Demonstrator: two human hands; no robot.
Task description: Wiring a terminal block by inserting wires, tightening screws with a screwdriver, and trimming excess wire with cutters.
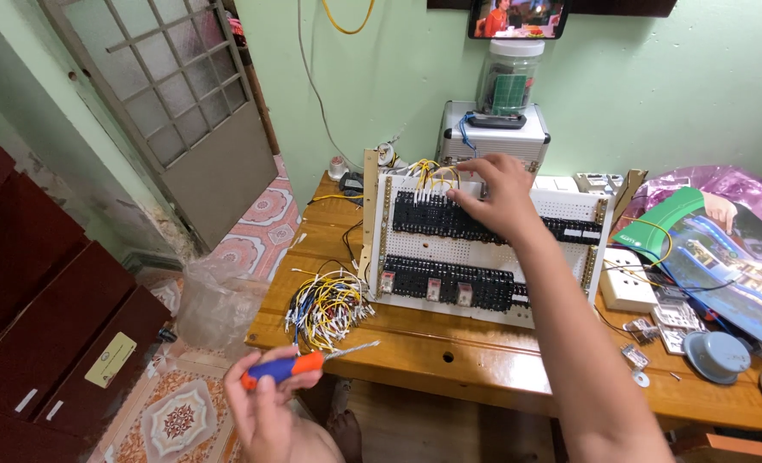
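A white perforated panel (492, 250) leans upright on the wooden table (475, 356), carrying two rows of black terminal blocks (449, 283). My right hand (494, 195) reaches to the upper row and touches the yellow wires (432, 176) at its top left. My left hand (265, 403) is low at the front left, below the table edge, gripping a screwdriver (299, 367) with an orange and blue handle, its tip pointing right. A bundle of loose yellow, white and blue wires (328, 304) lies on the table left of the panel.
A silver case (492, 137) with a clear jar (509, 77) on it stands behind the panel. A white socket box (625, 281), a grey round part (717, 353), small metal pieces and a colourful magazine (724, 257) lie at the right. A clear plastic bag (213, 300) sits left of the table.
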